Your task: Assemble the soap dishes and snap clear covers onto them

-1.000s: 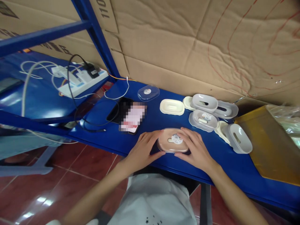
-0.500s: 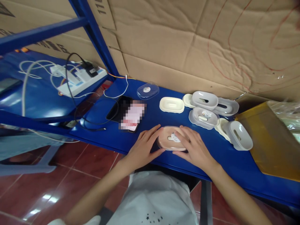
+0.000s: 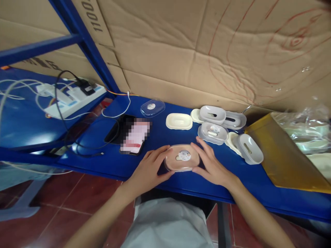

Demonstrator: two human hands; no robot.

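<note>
A small oval box (image 3: 182, 157) with a clear lid and a round sticker sits near the front edge of the blue table (image 3: 165, 137). My left hand (image 3: 150, 169) cups its left end and my right hand (image 3: 210, 165) cups its right end, fingers curved around the rim. Just behind it lie a cream oval tray (image 3: 179, 121), a clear lid with a sticker (image 3: 152, 107) and several white and grey oval box parts (image 3: 227, 132).
A phone (image 3: 129, 136) with a black cable lies left of the box. A power strip (image 3: 69, 96) with plugs and white cables sits on the blue shelf at left. A yellow bag (image 3: 289, 155) with plastic-wrapped goods is at right. Cardboard lines the wall behind.
The view has shifted to the right. My hands have stayed on the lidded oval box, with the right fingers moving off the lid's top to its end.
</note>
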